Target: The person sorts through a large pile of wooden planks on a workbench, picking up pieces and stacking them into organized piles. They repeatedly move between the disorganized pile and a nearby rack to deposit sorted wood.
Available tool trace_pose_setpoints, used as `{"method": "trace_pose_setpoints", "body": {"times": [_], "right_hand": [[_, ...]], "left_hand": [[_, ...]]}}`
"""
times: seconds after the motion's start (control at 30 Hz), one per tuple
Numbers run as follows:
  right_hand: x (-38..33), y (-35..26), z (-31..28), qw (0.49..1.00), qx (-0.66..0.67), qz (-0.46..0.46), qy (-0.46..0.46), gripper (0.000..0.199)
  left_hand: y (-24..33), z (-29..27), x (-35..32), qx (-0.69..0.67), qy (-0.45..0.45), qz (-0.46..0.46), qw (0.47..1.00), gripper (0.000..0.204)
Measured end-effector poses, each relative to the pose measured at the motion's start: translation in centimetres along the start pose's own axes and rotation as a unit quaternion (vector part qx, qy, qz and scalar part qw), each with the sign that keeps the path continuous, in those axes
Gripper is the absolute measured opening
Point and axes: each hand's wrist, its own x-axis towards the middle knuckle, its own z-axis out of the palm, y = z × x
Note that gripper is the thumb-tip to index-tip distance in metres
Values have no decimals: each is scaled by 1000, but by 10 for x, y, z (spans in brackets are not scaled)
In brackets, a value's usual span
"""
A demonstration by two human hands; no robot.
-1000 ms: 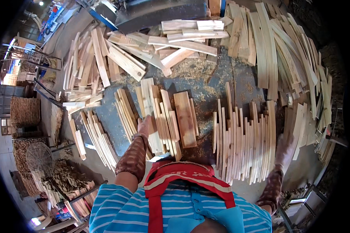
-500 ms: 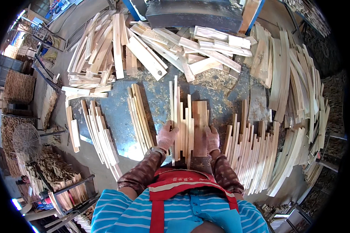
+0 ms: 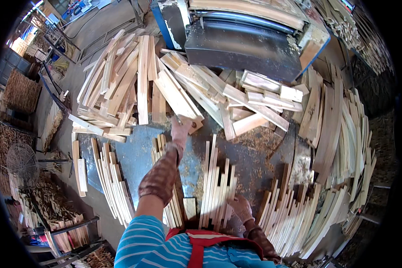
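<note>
My left hand [image 3: 179,132], in a pale work glove, is stretched forward to the near end of a wide light wooden board [image 3: 174,93] with a dark knot. Its fingers close on the board's edge; the grip is partly hidden. The board rests slanted on the far heap. My gloved right hand [image 3: 240,208] lies low beside the right edge of a row of upright narrow wooden strips [image 3: 213,192], fingers reaching toward them and apparently touching. Left of that row stands a short board [image 3: 190,208]. My left forearm partly covers another row of strips [image 3: 159,145].
A dark machine [image 3: 243,47] stands beyond the heap. More strip rows stand at left [image 3: 112,181] and right [image 3: 286,214]. Long curved boards [image 3: 330,120] lean at far right. Wood shavings litter the dark table [image 3: 140,152]. A round fan [image 3: 26,165] is at far left.
My left hand has left the middle strips and reached forward to the wide board. My right hand stays beside them. The wide flat board there no longer shows its face. The view has tilted farther forward.
</note>
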Motion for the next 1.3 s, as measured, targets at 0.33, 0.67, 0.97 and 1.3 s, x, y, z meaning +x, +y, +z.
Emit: {"method": "trace_pose_setpoints", "body": {"times": [0.33,0.67,0.97,1.3], "right_hand": [[13,29,-10,995,96,-18,12,51],[3,-108,-19,943,196,-249,98,47],[-40,-171,17,948,27,-286,136,93],[-46,-30,-43,910,365,-189,58,81]], "left_hand": [[142,31,-9,-331,-124,-36,935,43],[150,-61,-212,-1,-175,-20,984,80],[37,-7,-327,-60,-326,-4,943,77],[62,23,-380,-162,-356,-149,908,70]]}}
